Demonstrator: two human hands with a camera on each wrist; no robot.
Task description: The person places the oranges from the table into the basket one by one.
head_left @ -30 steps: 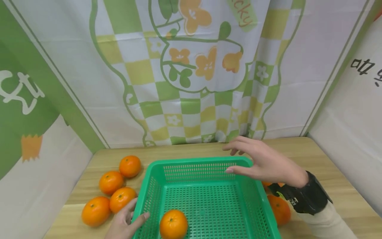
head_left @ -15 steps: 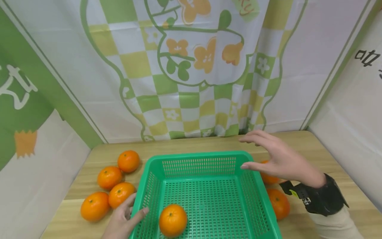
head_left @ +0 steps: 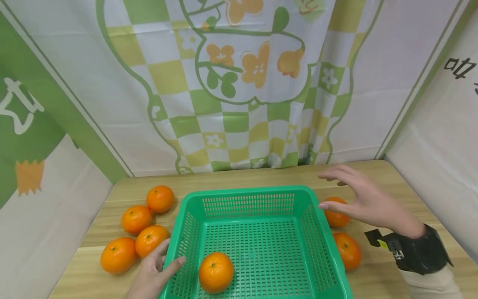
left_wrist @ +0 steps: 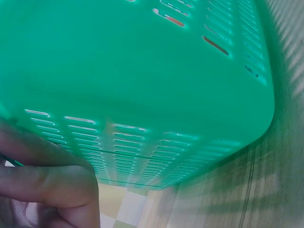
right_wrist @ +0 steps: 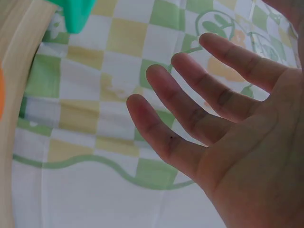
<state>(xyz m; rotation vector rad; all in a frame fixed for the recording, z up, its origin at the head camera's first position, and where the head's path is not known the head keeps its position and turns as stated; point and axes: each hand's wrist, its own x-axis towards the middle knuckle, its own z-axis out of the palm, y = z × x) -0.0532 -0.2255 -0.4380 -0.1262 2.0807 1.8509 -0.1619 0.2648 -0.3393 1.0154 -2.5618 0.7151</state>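
A green plastic basket (head_left: 246, 191) with slotted walls stands on the table, and one orange mandarin (head_left: 216, 273) lies in its near left part. My left hand (head_left: 152, 272) grips the basket's left rim, thumb inside and fingers outside; the left wrist view shows these curled fingers (left_wrist: 52, 187) against the slotted wall. My right hand (head_left: 362, 199) hangs in the air past the basket's right rim, fingers spread and holding nothing. Below it are two mandarins, one farther back (head_left: 336, 212) and partly covered by the thumb, the other closer (head_left: 348, 251).
Several mandarins (head_left: 136, 219) sit in a cluster on the wooden table (head_left: 246, 176) left of the basket. A checked, flowered curtain (head_left: 235, 124) hangs behind the table's back edge. White and green panels (head_left: 448, 137) rise at both sides.
My right hand has moved right, from over the basket's back right corner to above the mandarins beside it. The left hand stays on the rim. The head view has tilted slightly.
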